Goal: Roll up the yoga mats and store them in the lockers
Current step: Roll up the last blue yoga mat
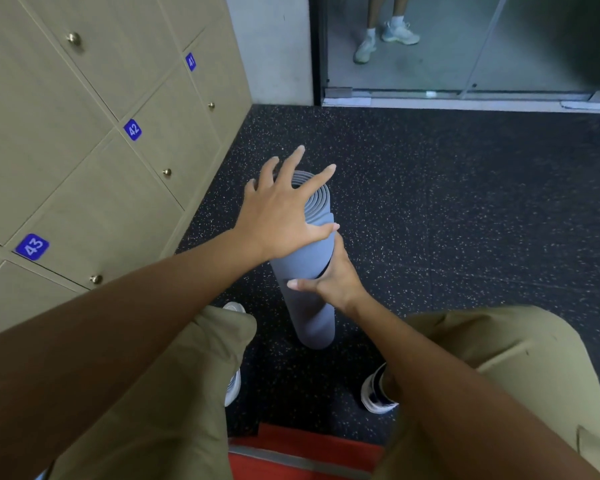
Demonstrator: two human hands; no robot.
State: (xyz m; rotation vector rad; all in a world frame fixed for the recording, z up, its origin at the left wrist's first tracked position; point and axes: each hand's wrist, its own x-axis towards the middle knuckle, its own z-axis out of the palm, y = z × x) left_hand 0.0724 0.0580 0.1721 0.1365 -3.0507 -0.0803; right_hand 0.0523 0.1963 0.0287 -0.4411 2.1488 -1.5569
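1. My right hand [329, 278] is wrapped round the middle of the rolled yoga mat [309, 271], thumb across the near side and fingers curled behind it, so that is the hand actually holding the roll.
2. My left hand [284, 216] is spread wide, fingers straight, palm over the top end of the roll where the spiral of layers shows; it touches or presses there and grips nothing.
3. The mat stands roughly upright at the centre of the frame, leaning a little, with its lower end down by the speckled dark floor [465, 220]; I cannot tell whether it touches the floor.
4. I judge it light, soft and springy: foam that wants to unwind if the wrap loosens. The surface looks matt and grippy, not slippery, and nothing about it is fragile.
5. The best hold is round the mid-body, over the loose outer edge, with a flat palm on the end to keep the layers flush.
6. The lockers [84, 150] fill the upper left of the frame, with doors 41, 42 and 43 all closed, so one needs opening.
7. A red mat [305, 448] lies at the bottom edge.
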